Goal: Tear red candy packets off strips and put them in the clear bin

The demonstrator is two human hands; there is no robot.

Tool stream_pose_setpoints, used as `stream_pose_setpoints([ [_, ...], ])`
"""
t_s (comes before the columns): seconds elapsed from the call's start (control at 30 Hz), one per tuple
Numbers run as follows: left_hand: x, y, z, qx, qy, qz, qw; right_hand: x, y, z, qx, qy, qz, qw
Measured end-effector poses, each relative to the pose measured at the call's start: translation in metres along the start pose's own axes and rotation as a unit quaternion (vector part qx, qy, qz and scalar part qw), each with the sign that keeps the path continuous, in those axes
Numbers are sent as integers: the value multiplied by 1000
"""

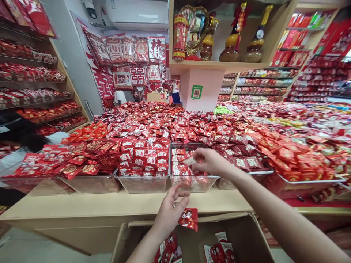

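My right hand (205, 160) is over a clear plastic bin (192, 183), its fingers pinching a small packet (189, 161) with a pale side showing. Red and white packets stand in rows inside that bin. Lower down, my left hand (172, 206) is in front of the bin with its fingers curled. A red packet (188, 219) printed with two cartoon figures shows at its palm side, partly covered by the hand. Below both hands is an open cardboard box (244, 233) with several loose red and white packets (219, 252) in it.
Clear bins heaped with red packets line the wooden counter (109, 204); a fuller bin (145, 182) adjoins on the left. A white pillar (201, 91) under a display shelf (219, 65) rises behind. Another person (22, 135) is at the left edge, beside stocked shelves.
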State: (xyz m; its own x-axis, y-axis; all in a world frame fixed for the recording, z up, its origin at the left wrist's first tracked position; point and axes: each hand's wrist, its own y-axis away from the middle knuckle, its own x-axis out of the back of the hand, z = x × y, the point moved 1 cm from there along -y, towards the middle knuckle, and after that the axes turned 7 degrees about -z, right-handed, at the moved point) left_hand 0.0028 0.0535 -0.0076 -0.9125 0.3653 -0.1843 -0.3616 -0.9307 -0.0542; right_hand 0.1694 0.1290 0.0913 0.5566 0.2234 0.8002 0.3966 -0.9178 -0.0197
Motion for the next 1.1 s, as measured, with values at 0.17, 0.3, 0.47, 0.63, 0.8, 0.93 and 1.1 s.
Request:
stream_pose_setpoints([
  [0.17,-8,0,8,-20,112,36,993,-62,30,-5,68,-306,-67,947],
  [0.3,-11,0,10,-8,152,60,987,-83,34,2,86,-394,-19,915],
  [0.47,-7,-1,6,5,142,40,989,-90,39,11,82,-331,18,940],
  [0.63,-6,-2,4,12,146,70,987,-55,29,11,81,-105,20,991],
  [0.8,-4,-4,3,38,150,82,985,3,-19,28,-123,254,49,958],
  [0.93,-5,-2,4,37,152,68,985,4,-34,25,-142,283,31,948],
  [1.1,-7,-1,6,0,175,92,980,-38,8,-6,39,-61,-45,996],
])
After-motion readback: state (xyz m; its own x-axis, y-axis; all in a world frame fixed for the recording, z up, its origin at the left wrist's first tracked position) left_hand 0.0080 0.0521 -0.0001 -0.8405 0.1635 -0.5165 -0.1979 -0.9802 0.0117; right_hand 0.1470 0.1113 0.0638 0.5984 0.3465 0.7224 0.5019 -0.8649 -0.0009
